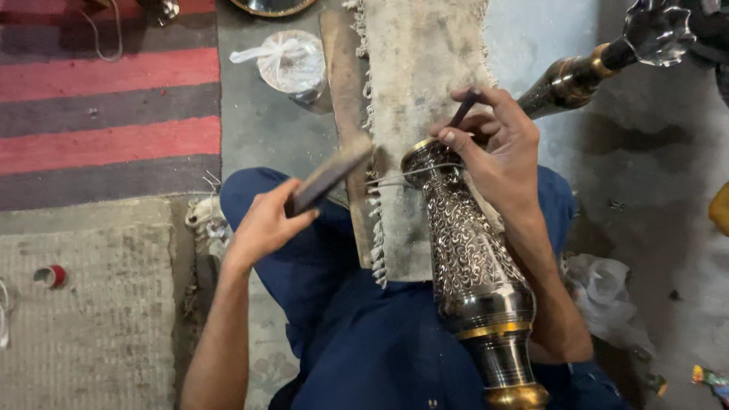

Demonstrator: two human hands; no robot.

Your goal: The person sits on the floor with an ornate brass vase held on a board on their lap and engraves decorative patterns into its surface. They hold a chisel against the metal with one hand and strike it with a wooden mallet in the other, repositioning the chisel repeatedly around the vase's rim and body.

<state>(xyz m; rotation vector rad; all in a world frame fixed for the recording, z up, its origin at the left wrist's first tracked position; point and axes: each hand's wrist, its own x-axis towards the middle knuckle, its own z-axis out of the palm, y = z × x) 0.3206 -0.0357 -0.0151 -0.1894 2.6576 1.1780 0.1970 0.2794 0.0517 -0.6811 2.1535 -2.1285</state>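
— Hands first: what does each one grip?

— Left hand, left of centre in the frame, is closed round a flat dark wooden mallet whose head is tilted up and right. Right hand, right of centre, is pinched shut on a thin dark metal chisel, tip pointing down toward the rim.

— Rim of what?

— A tall silver engraved metal vase with brass bands. It lies across the person's lap in dark blue trousers, its long axis running from the lower right of the frame up toward the centre, mouth uppermost.

— Which way is the mouth from the mallet?

— To the right of it, near but apart. The chisel hand is the nearer one; it rests right at the mouth, fingers touching the rim.

— How does the vase look?

— Shiny, covered in fine curling scrollwork on the body, plain polished bands and a brass foot low in the frame. A worn grey fringed cloth lies under the mouth, running to the top of the frame
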